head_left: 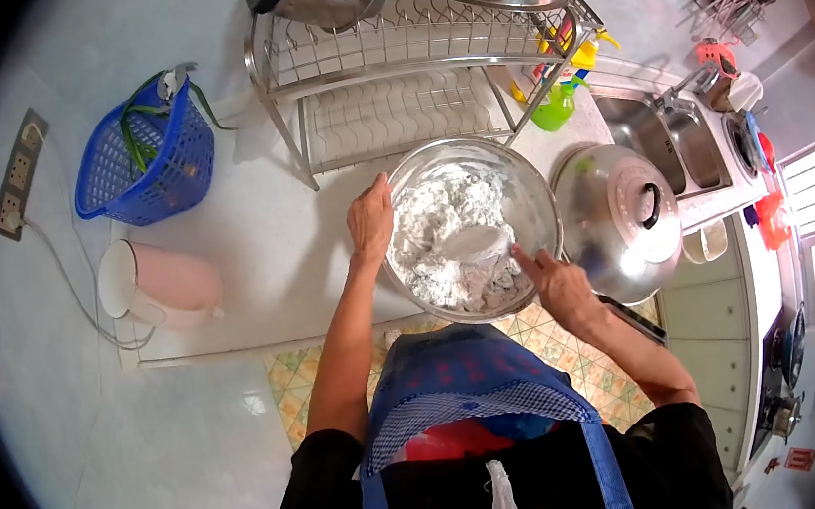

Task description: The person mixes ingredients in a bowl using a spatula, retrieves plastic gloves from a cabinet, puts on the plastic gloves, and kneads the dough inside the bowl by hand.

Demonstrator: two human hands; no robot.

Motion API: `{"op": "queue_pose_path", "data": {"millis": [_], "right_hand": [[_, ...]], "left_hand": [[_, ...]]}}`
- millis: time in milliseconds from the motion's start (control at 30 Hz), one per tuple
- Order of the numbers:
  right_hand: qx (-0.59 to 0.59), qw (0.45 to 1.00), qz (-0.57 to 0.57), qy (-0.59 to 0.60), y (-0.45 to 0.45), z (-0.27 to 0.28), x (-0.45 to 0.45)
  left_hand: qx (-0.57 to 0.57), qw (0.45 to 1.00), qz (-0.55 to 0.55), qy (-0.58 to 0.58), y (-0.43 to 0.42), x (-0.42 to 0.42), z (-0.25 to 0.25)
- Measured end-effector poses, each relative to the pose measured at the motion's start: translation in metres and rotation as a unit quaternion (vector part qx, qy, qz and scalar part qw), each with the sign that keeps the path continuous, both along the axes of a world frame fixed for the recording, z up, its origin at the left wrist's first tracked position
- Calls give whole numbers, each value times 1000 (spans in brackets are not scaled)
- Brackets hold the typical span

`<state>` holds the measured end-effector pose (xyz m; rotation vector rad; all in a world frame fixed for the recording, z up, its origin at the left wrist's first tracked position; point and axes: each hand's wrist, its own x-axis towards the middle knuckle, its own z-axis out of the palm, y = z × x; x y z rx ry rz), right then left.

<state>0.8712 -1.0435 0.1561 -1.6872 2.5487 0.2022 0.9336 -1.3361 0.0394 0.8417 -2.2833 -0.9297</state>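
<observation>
A wide steel bowl (547, 183) sits at the counter's front edge with a lumpy white floury mixture (447, 201) inside. My left hand (371, 222) is closed on the bowl's left rim. Over the right side of the bowl, my right hand (562, 288) is wrapped around the handle of a broad, pale spoon (476, 243). The spoon's head lies against the mixture and looks coated with white powder. Most of its handle is hidden by my fingers. Close to the bowl's right side stands a large pot with a domed metal lid (610, 195).
On the left are a blue basket (149, 172) with green leaves and a pink electric kettle (177, 284). A metal dish rack (388, 73) carrying steel pots stands behind the bowl. A green spray bottle (552, 110) and a double sink (659, 144) are on the right.
</observation>
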Motion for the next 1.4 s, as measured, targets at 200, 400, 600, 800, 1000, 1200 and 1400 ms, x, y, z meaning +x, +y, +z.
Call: {"op": "queue_pose_path", "data": {"millis": [200, 400, 600, 800, 1000, 1200, 1400], "right_hand": [[67, 994, -8, -81, 5, 17, 15], [42, 996, -26, -76, -45, -47, 5], [-43, 992, -96, -72, -35, 22, 3], [-122, 989, -84, -30, -46, -65, -30], [-423, 741, -106, -511, -45, -63, -54], [-340, 376, -162, -847, -30, -29, -66], [-388, 510, -103, -760, -31, -39, -85]], "left_hand": [[-41, 999, -10, 33, -8, -8, -2], [-12, 999, -29, 21, -13, -5, 1], [93, 992, -15, 83, -18, -8, -15], [275, 931, 41, 237, -26, 10, -11], [414, 850, 19, 325, 6, 50, 43], [458, 827, -67, 320, 86, 6, 84], [449, 827, -118, 316, 120, -24, 73]]}}
